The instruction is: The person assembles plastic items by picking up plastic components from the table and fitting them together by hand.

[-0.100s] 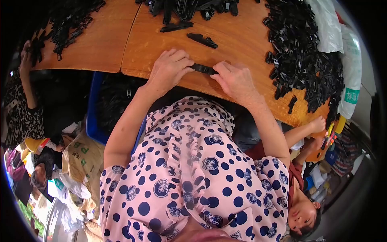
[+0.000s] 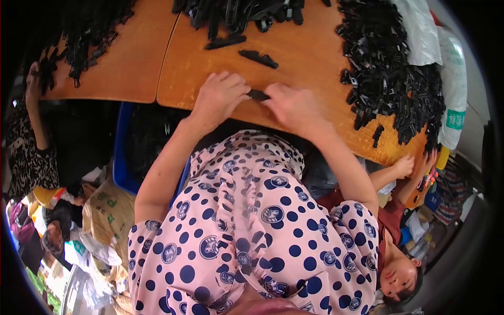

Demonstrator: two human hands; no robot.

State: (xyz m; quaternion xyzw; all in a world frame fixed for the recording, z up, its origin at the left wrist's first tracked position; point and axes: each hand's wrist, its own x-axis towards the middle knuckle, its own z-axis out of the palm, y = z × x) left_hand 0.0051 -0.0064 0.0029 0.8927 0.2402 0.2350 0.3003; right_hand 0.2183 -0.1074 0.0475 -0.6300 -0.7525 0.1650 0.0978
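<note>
A slim black plastic part [image 2: 258, 95] spans the gap between my hands above the table's near edge. My left hand [image 2: 219, 100] pinches its left end between thumb and fingers. On the other end, my right hand [image 2: 295, 106] is closed with its fingertips, slightly blurred; only the middle of the part shows. Two loose black plastic pieces, one long [image 2: 226, 41] and one curved [image 2: 259, 58], lie on the wood just beyond my hands.
Heaps of black parts lie on the wooden table [image 2: 210, 63]: far middle [image 2: 236, 13], left [image 2: 94, 31] and right [image 2: 391, 73]. A blue bin [image 2: 119, 152] stands below the edge at left. Other people's hands are at the left edge [image 2: 33, 86] and lower right [image 2: 404, 166].
My right hand has come slightly closer to my left, and less of the black part shows between them. At the right, another person's hand now reaches up by the heap's lower end.
</note>
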